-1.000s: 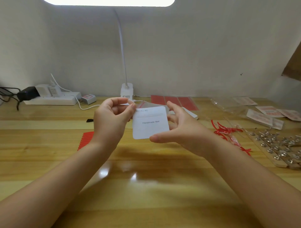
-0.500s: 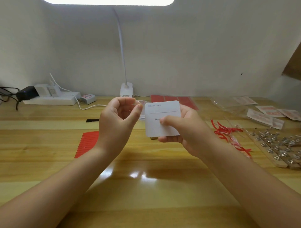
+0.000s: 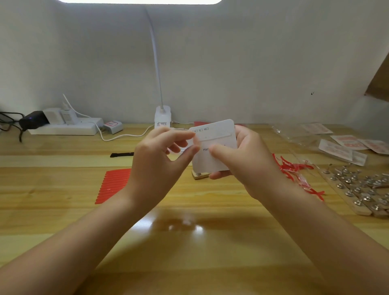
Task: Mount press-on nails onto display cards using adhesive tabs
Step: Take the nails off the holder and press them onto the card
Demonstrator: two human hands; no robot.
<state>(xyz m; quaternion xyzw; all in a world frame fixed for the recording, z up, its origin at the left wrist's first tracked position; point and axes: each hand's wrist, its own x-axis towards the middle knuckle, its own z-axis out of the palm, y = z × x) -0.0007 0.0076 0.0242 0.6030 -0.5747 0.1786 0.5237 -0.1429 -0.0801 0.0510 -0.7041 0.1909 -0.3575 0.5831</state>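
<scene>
The right hand (image 3: 242,160) grips the white display card (image 3: 212,147) upright above the counter (image 3: 189,242), steadying it while the left hand (image 3: 160,160) pinches something clear at its edge, seemingly to peel it

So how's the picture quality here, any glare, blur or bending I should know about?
Head view: the lamp panel at the top edge is blown out white; glare patches sit on the glossy table below the hands, with their soft shadow beside them; the left hand and white card look slightly motion-blurred, its print partly unreadable; the wide angle bows the table's far edge.
</scene>
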